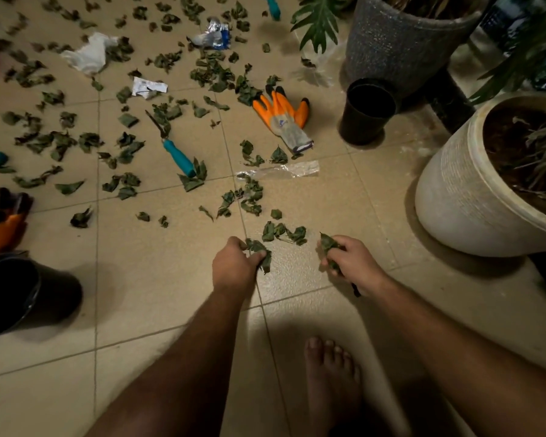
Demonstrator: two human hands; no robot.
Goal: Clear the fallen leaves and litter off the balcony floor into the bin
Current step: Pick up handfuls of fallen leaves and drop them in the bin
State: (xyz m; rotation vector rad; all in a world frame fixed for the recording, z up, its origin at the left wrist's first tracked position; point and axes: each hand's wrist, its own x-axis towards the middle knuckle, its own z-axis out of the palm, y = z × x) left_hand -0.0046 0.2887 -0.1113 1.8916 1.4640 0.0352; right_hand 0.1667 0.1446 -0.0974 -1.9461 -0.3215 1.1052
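Near your bare foot (331,383), your left hand (234,266) grips a clump of leaves (260,252) and your right hand (350,263) curls around another leaf (328,244), its tip pointing away from you. Beyond, dry leaves (284,231) litter the tiled floor (158,279); the black bin (16,294) stands far left.

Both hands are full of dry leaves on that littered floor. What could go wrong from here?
1. The left hand and right hand grip loose dry green leaves; bits may drop on the way to the black bucket.
2. The teal-handled garden tool lies among the leaves; a blind grab could meet its metal end.
3. The bare foot might slip on the clear plastic strip.
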